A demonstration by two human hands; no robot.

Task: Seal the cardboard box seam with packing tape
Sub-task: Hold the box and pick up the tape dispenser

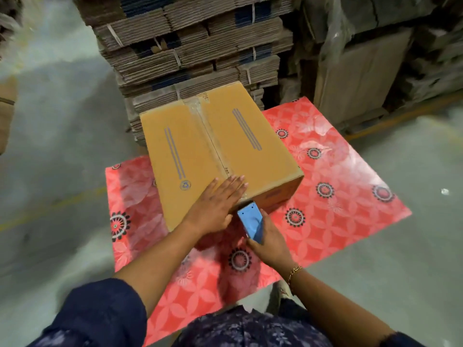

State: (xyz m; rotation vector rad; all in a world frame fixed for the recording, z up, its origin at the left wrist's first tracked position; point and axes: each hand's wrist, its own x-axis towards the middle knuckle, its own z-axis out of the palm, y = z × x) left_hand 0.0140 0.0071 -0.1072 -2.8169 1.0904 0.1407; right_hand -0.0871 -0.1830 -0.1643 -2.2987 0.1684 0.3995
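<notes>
1. Left hand (220, 204): fingers (236, 182) spread flat and nearly straight, gripping nothing; palm pressed on the near end of the box top, fingertips lying across the centre seam (213, 144).
2. Right hand (266, 240): fingers curled tight around a blue tape dispenser (251, 222); its toothed cutter edge points far, sitting just at the near top edge of the box, to the right of the left hand.
3. Cardboard box (250, 156): closed, flaps met; standing on a red patterned mat (338, 176) laid over the floor; stacks of flattened cartons (190, 46) lie beyond its far side.
4. Tape (198, 108): a glossy clear strip shows along the seam at the far end; whether it runs unbroken to the near edge cannot be told from this view.
5. Step in hand, as judged: the run along the seam is at its near end; the left hand appears to be smoothing or anchoring the strip while the dispenser stands at the edge.
6. Next move, as judged: carry the strip over the near edge onto the front face, then tear it against the teeth; the left palm should hold the strip down so it does not lift.
</notes>
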